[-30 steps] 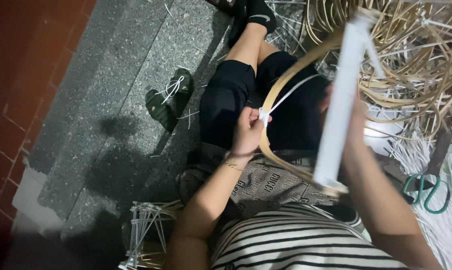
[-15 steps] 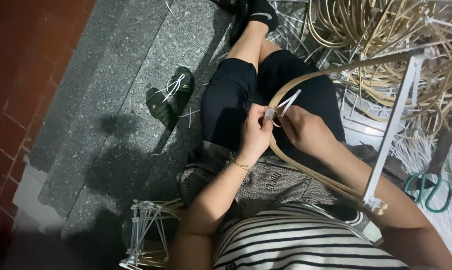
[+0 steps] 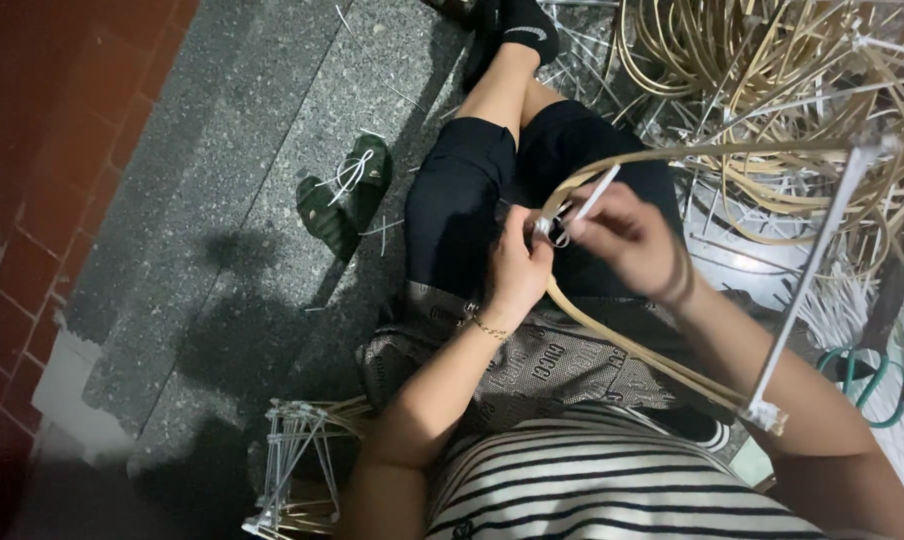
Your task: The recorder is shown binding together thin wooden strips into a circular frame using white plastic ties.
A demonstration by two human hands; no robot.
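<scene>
1. The left hand (image 3: 517, 268) is curled shut, its fingers pinching the bent cane strip (image 3: 612, 345) where the strip loops over the lap.
2. The right hand (image 3: 624, 238) meets it from the other side, thumb and forefinger closed on a thin white tie (image 3: 594, 195) that sticks up from the same spot (the two hands touch there).
3. The cane strip arcs above the black shorts (image 3: 462, 205) and runs back toward the striped shirt (image 3: 612, 490).
4. A white rod frame (image 3: 810, 275) leans across the right forearm.
5. A heap of loose cane (image 3: 772, 90) lies on the person's right, a green sandal (image 3: 342, 195) on the grey stone floor (image 3: 232, 180) to the left.
6. Green-handled scissors (image 3: 862, 375) rest by the right elbow.
</scene>
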